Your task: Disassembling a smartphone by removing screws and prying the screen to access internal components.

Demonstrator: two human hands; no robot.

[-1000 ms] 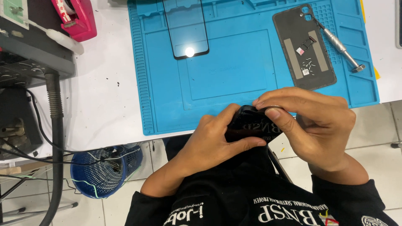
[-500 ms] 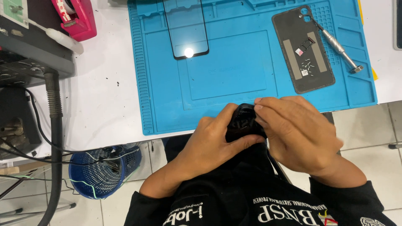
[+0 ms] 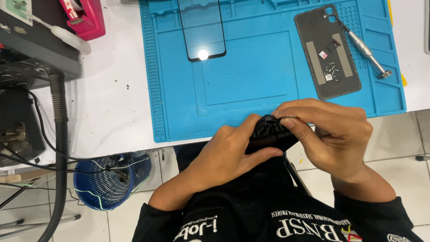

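Both of my hands meet just below the front edge of the white table. My left hand (image 3: 224, 154) grips a bunched fold of black fabric with white lettering (image 3: 268, 134) from the left, thumb underneath. My right hand (image 3: 333, 134) pinches the same bundle from the right, fingers curled over its top. A thin silvery edge (image 3: 288, 117) shows under my right fingertips; what it belongs to is hidden. The fabric looks like part of my black top (image 3: 268, 210).
A blue work mat (image 3: 251, 89) lies on the table. On it are a black screen glass (image 3: 201, 27), a dark grey phone back cover (image 3: 327, 51) holding tiny screws, and a metal screwdriver (image 3: 365, 49). A pink tape dispenser (image 3: 83, 15) sits far left. A blue mesh basket (image 3: 112, 179) stands on the floor.
My right hand slid left over the bundle, then drew back a little, its fingers now curled on top. My left hand keeps its grip.
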